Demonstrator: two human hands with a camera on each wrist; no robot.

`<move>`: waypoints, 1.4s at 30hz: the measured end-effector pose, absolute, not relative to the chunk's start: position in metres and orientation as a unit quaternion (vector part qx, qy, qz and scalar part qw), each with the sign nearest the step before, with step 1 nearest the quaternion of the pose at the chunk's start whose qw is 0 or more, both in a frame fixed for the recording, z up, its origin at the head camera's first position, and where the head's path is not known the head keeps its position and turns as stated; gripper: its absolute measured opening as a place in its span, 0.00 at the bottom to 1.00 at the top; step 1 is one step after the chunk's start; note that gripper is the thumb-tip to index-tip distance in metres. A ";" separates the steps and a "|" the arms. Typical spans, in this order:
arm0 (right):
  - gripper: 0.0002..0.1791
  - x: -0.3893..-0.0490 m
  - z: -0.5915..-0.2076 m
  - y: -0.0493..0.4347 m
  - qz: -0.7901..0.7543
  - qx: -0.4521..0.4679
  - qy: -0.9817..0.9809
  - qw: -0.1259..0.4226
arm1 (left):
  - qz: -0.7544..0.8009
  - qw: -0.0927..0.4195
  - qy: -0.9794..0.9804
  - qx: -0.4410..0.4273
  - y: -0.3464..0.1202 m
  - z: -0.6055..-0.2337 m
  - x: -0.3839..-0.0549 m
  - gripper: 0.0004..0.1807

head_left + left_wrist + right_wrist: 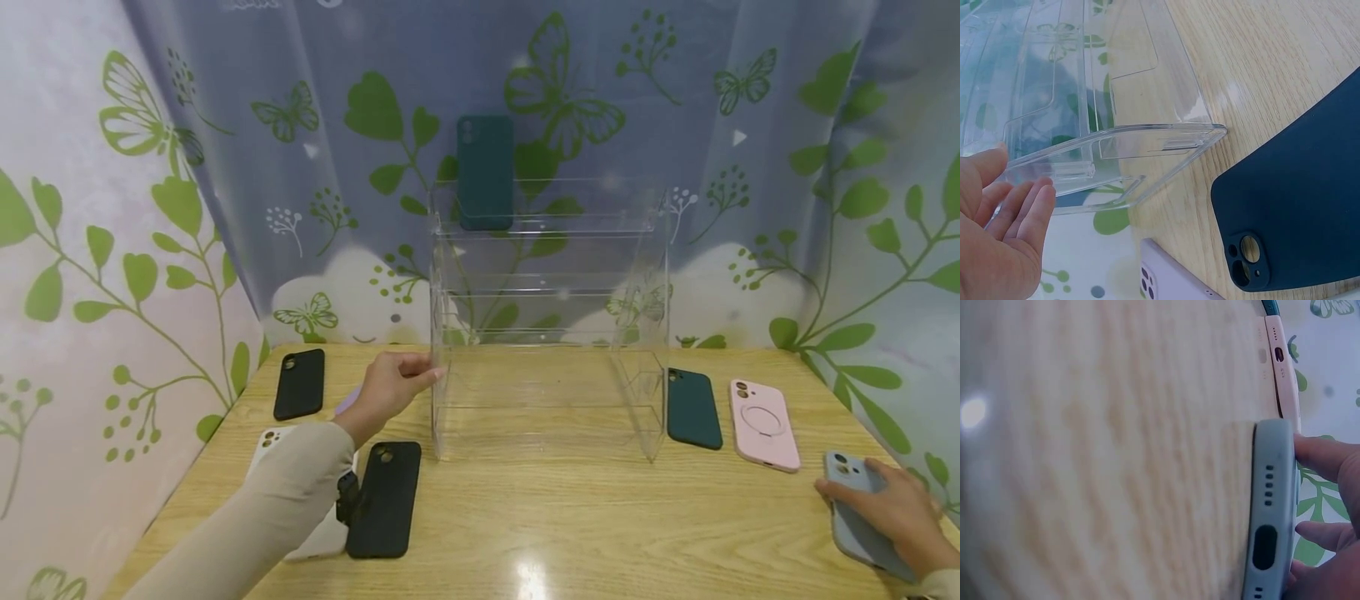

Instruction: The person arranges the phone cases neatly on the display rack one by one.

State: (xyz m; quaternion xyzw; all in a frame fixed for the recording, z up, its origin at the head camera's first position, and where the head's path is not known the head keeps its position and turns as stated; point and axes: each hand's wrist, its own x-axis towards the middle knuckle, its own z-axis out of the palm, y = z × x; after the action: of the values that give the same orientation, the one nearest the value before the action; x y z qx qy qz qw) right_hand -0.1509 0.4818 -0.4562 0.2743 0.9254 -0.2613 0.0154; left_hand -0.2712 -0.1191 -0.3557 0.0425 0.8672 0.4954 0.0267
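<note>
At the left side of a clear acrylic stepped stand [543, 433], my left hand [390, 387] pinches the side panel's edge, thumb on one side and fingers on the other. In the left wrist view that hand [1004, 219] is beside the transparent panel [1166, 134]. On the far right, my right hand [896, 504] grips a grey-blue phone case [862, 533] lying on the table, the thumb reaching over its left edge. The right wrist view shows this case [1272, 506] from its end with the port cutout. A dark teal phone case [486, 171] stands upright on the stand's top tier.
Right of the stand lie a teal case [693, 408] and a pink case [765, 425] with a ring. On the left are black cases [300, 383] [384, 500], a white case [322, 542] partly under my sleeve, and a mostly hidden purple case [348, 400]. Patterned curtain [337, 167] hangs behind.
</note>
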 end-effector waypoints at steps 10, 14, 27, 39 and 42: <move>0.53 -0.154 -0.456 0.481 -0.263 0.278 0.924 0.004 | 0.491 0.022 0.870 0.045 -0.120 -0.356 -0.272 0.25; 0.50 -0.156 -0.455 0.482 -0.259 0.266 0.928 -0.021 | 0.493 0.024 0.869 0.046 -0.119 -0.356 -0.272 0.25; 0.51 -0.167 -0.402 0.450 -0.268 0.201 0.938 -0.094 | 0.491 0.021 0.870 0.047 -0.118 -0.356 -0.270 0.25; 0.52 -0.188 -0.347 0.394 -0.277 0.104 0.946 -0.133 | 0.487 0.017 0.871 0.057 -0.119 -0.355 -0.270 0.23; 0.51 -0.197 -0.329 0.377 -0.298 0.081 0.941 -0.140 | 0.486 0.018 0.872 0.059 -0.119 -0.355 -0.269 0.23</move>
State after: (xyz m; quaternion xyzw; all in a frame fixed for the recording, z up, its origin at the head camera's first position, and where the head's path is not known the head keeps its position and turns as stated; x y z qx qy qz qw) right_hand -0.1967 0.3772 -0.3286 0.0806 0.9409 -0.2978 -0.1398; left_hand -0.2694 -0.1193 -0.3546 0.0587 0.8719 0.4859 0.0179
